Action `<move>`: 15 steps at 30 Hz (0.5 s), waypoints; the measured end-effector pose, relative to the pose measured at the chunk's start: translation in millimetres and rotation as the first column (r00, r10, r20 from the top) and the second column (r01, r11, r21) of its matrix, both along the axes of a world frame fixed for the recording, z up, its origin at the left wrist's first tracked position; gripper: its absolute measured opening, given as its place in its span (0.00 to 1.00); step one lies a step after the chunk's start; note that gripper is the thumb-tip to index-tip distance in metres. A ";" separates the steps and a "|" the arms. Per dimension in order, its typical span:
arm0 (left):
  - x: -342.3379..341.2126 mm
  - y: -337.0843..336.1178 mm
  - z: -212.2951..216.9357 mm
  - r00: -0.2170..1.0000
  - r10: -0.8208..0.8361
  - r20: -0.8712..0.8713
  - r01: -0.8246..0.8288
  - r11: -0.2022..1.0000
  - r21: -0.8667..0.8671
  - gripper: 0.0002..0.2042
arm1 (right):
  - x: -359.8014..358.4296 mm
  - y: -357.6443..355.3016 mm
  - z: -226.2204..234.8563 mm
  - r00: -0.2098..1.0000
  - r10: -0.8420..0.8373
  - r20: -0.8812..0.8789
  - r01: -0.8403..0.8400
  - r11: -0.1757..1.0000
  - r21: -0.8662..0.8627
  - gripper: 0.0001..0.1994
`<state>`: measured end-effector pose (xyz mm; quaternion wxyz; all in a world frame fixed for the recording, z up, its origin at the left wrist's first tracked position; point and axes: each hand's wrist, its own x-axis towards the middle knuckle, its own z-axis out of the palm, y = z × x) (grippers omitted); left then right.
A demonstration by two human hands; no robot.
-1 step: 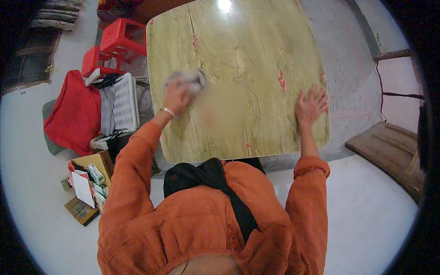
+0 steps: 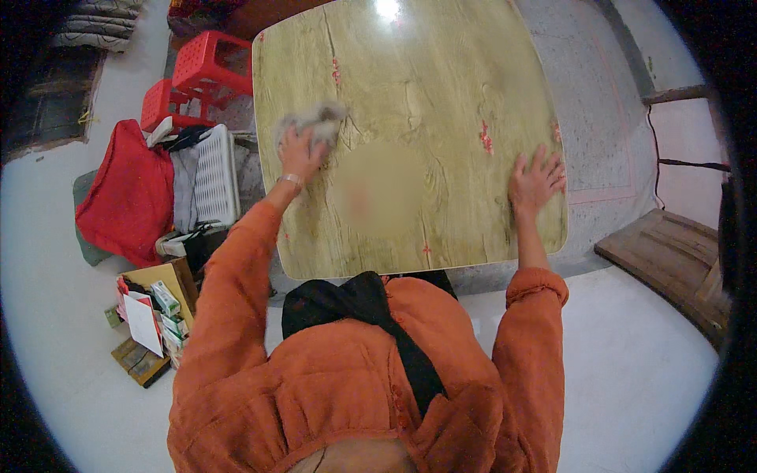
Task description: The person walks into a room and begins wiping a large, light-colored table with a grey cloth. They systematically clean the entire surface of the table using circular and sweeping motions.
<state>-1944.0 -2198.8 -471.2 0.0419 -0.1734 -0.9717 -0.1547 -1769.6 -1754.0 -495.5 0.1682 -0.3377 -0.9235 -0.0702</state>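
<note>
A crumpled greyish-white cloth (image 2: pixel 330 118) lies against the left part of a wood-patterned table (image 2: pixel 441 197) and is smeared by motion. My left hand (image 2: pixel 301 156) presses on it from above, with fingers over its near side. A pale band circles that wrist. Close to the table's right edge, my right hand (image 2: pixel 536 185) rests flat on the top, fingers spread and nothing held. Small red flower prints dot the tabletop, and a round blurred patch covers its near middle.
Red plastic stools (image 2: pixel 206 63) stand left of the table. Nearer are a white slatted chair (image 2: pixel 217 177) with a red cloth (image 2: pixel 130 197) beside it, and an open box (image 2: pixel 185 284) of small packages. At the right, a wooden board (image 2: pixel 670 268) lies low by the wall.
My left hand has slid slightly left with the cloth. The right hand stays in place on the tabletop.
</note>
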 end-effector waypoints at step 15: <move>40.2 -91.8 -12.7 0.660 -0.672 0.337 0.665 0.731 0.154 0.22 | -1.1 -4.7 7.4 0.999 0.015 -0.035 -0.015 1.000 -0.001 0.28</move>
